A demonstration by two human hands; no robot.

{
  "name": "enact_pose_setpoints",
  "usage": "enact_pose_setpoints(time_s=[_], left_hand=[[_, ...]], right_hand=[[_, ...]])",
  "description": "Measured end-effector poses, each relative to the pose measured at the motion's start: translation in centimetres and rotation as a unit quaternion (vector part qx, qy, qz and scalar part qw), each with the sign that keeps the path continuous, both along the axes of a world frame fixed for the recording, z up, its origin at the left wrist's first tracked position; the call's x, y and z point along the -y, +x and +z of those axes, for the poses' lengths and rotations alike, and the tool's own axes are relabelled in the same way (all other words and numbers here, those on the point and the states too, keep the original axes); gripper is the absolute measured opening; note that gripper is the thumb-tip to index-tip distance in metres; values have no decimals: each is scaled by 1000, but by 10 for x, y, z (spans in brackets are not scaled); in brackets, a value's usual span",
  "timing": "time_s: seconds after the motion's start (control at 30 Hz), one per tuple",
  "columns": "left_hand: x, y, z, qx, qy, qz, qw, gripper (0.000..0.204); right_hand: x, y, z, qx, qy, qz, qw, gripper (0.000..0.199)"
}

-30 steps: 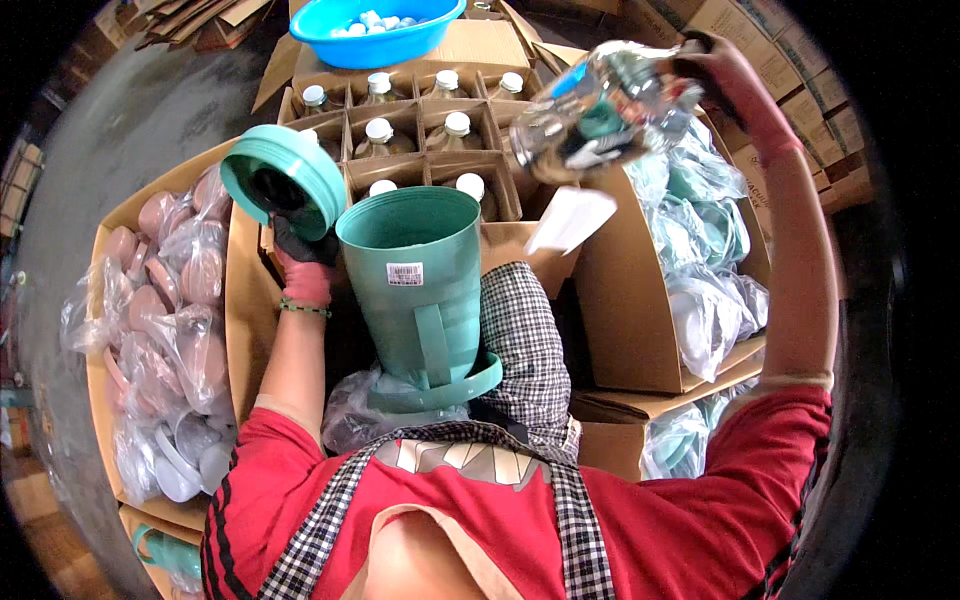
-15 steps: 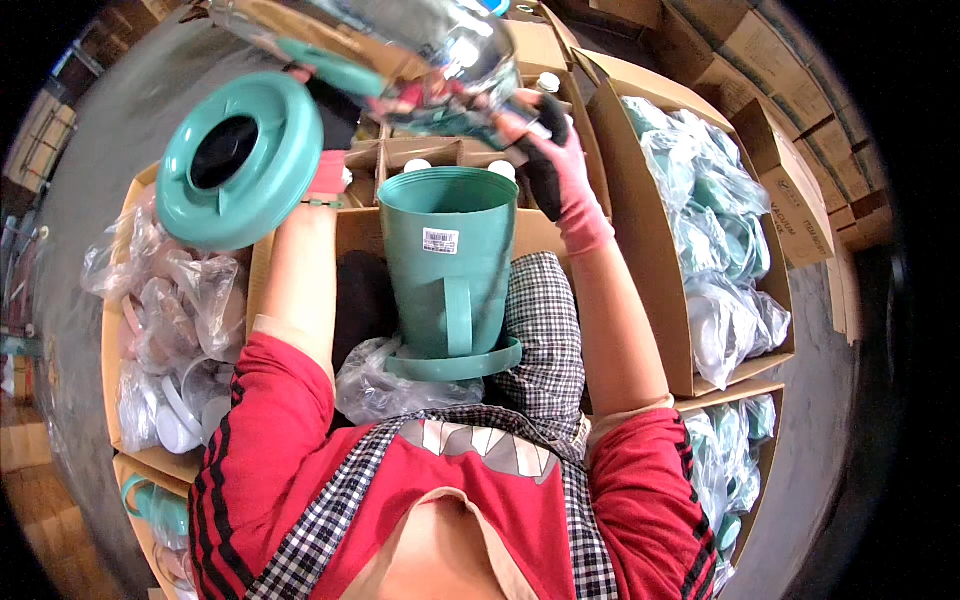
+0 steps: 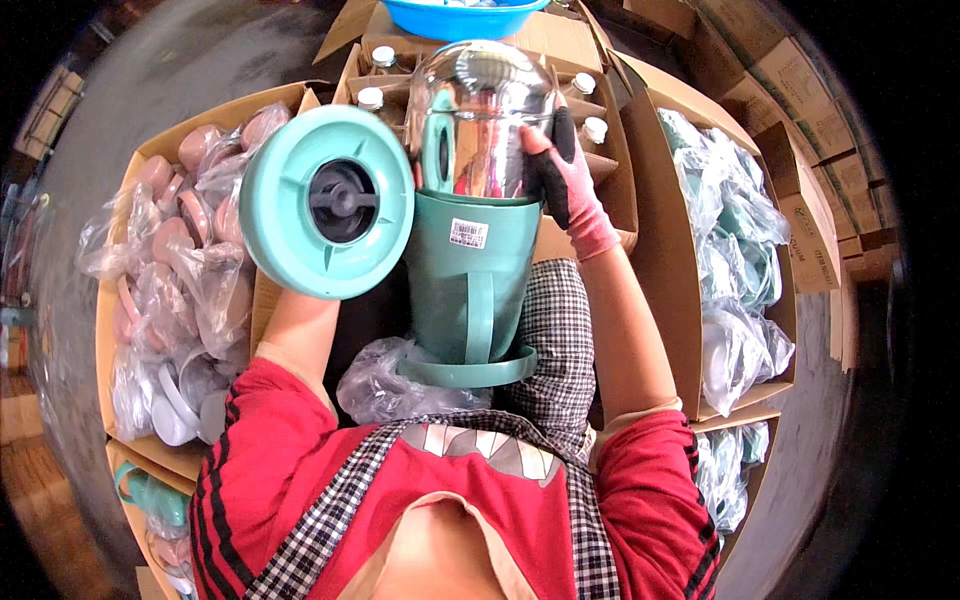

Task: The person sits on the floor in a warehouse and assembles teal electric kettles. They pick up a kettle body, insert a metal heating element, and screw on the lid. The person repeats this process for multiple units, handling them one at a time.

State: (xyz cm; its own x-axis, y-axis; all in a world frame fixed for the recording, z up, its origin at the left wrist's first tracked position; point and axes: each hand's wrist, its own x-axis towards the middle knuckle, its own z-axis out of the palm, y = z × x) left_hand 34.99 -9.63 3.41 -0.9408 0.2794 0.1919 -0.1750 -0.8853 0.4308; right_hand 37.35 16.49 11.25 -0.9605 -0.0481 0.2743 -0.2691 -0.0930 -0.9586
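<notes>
A mirrored silver flask liner [image 3: 490, 130] with a domed top stands in the mouth of a teal jug [image 3: 470, 270], its lower part hidden inside. My right hand [image 3: 568, 180], in a pink and black glove, closes round the liner's right side. A teal ring-shaped part [image 3: 270, 215] with a dark center is held up left of the jug, and it hides nearly all of my left hand [image 3: 415, 177]. The jug, with a handle and a white label, rests upright between my legs. Its foot flares out beside a crumpled clear bag [image 3: 375, 385].
Left stands a carton [image 3: 110, 350] of bagged pink parts; right, a carton [image 3: 690, 330] of bagged teal parts. Ahead, a divided carton [image 3: 620, 190] holds white-capped liners [image 3: 370, 98], with a blue basin [image 3: 460, 22] beyond. Stacked cartons [image 3: 800, 90] line the far right.
The mirrored liner has come down from above, swung upright and entered the jug's mouth. The teal ring has moved right and down, its face turned more toward me. The jug shifted slightly right.
</notes>
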Motion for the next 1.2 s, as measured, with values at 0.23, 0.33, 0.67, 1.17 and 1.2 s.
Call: enact_pose_setpoints(time_s=[0.23,0.33,0.67,1.17,1.2], left_hand=[[-17,15,-7,30,-16,8,999,19],[-18,19,-3,25,-26,6,999,21],[-25,37,19,-5,-63,-5,998,25],[-43,33,102,-179,-296,318,883,35],[-46,25,99,-185,-318,395,842,40]], right_hand=[[-28,-4,22,24,348,118,930,79],[-18,5,44,41,485,111,867,63],[-3,4,62,37,669,249,699,58],[12,15,72,136,91,127,978,75],[11,18,78,172,-6,179,969,77]])
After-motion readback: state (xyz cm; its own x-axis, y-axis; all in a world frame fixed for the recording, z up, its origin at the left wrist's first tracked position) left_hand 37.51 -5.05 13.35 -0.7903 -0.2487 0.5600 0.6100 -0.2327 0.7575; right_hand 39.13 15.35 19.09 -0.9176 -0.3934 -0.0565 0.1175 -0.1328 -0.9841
